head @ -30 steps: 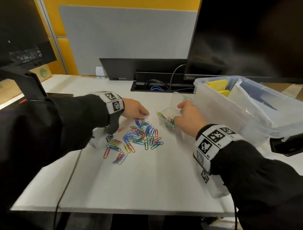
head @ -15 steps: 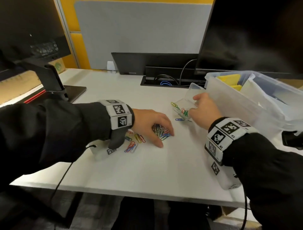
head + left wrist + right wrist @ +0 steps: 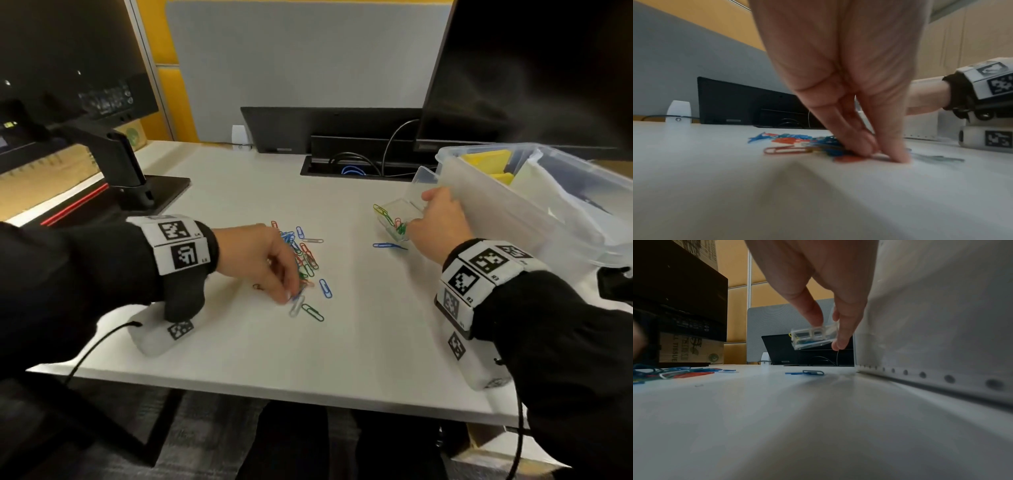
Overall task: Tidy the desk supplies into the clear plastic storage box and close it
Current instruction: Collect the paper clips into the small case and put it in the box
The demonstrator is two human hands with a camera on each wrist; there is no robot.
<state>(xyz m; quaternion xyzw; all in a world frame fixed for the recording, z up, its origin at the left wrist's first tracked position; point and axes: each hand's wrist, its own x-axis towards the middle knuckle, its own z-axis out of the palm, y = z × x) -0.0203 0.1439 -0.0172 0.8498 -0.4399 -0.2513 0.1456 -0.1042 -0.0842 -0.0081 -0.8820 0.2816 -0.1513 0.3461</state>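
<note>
Left hand (image 3: 260,260) fingertips (image 3: 894,155) pressed together on paper clips (image 3: 303,255); right hand (image 3: 438,228) pinches small clear case (image 3: 813,339) — tilted, off desk. Risk: clips spill out — or slip sideways from fingertips.

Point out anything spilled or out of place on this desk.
Coloured wire paper clips lie spilled on the white desk at the left hand. One blue clip lies apart, beside the small clear case the right hand holds tilted.
</note>
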